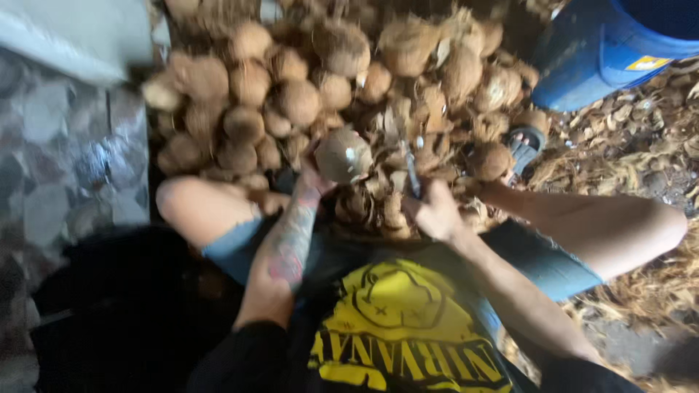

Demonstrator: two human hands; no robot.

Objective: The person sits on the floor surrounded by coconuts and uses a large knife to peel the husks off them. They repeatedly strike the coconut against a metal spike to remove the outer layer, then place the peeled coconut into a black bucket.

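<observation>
Coconut (343,155): round, brown, husked, pale patches on its shell; blurred. Held up at the near edge of a coconut heap (291,87), between the seated person's knees. Left hand (314,177) grips it from below. Right hand (435,211) closed around the handle of a thin metal blade (412,173), just beside the coconut. Blue tub (611,47) beyond.

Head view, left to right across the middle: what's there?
Stone floor → left hand holding a coconut → right hand gripping a blade → sandalled foot → husk litter.
</observation>
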